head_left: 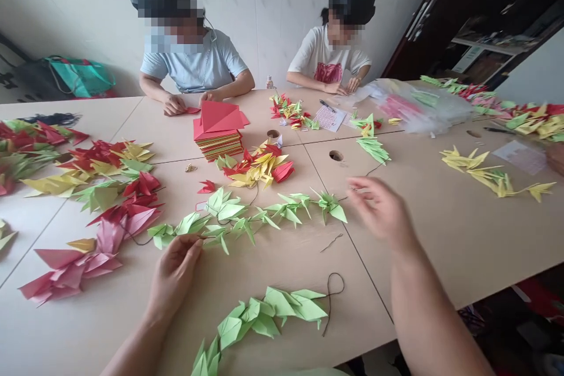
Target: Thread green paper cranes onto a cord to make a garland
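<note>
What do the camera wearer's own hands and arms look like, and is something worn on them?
The left hand and right hand wear no gloves. No sleeve, watch or bracelet shows on either arm. The right hand is blurred, so I cannot exclude a thin ring.

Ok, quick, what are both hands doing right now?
Left hand: closed, pinching the string of green origami cranes.
Right hand: raised, fingers bent at the dark cord; too blurred to tell whether they grip it.
</note>
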`<action>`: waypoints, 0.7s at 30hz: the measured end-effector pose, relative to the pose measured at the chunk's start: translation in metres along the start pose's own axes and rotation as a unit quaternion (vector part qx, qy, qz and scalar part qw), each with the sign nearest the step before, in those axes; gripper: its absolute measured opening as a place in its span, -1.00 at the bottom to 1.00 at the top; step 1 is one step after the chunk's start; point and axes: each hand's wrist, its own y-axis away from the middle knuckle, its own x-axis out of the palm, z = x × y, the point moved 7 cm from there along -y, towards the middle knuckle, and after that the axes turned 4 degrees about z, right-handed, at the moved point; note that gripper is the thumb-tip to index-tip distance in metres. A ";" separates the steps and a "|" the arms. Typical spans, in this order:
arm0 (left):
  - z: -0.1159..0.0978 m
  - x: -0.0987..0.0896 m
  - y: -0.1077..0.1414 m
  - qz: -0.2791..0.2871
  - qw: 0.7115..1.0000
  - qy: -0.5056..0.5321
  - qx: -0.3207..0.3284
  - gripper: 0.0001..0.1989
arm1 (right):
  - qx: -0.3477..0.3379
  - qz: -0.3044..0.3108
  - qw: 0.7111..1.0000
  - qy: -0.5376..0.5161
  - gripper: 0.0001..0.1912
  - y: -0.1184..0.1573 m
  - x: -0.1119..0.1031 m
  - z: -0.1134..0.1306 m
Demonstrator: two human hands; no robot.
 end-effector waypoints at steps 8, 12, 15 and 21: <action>0.014 -0.013 -0.007 -0.013 0.999 -0.024 -0.028 -0.63 | 0.055 0.117 0.992 -0.009 -0.69 0.002 0.045 -0.047; 0.016 -0.011 -0.009 -0.003 0.999 -0.028 -0.033 -0.58 | 0.069 0.156 0.985 -0.020 -0.71 0.006 0.050 -0.050; 0.017 -0.011 -0.009 -0.003 0.999 -0.034 -0.037 -0.56 | 0.074 0.156 0.985 -0.019 -0.75 0.006 0.054 -0.053; 0.015 -0.012 -0.010 -0.007 0.998 -0.040 -0.040 -0.55 | 0.036 0.076 0.996 -0.001 -0.67 0.002 0.051 -0.049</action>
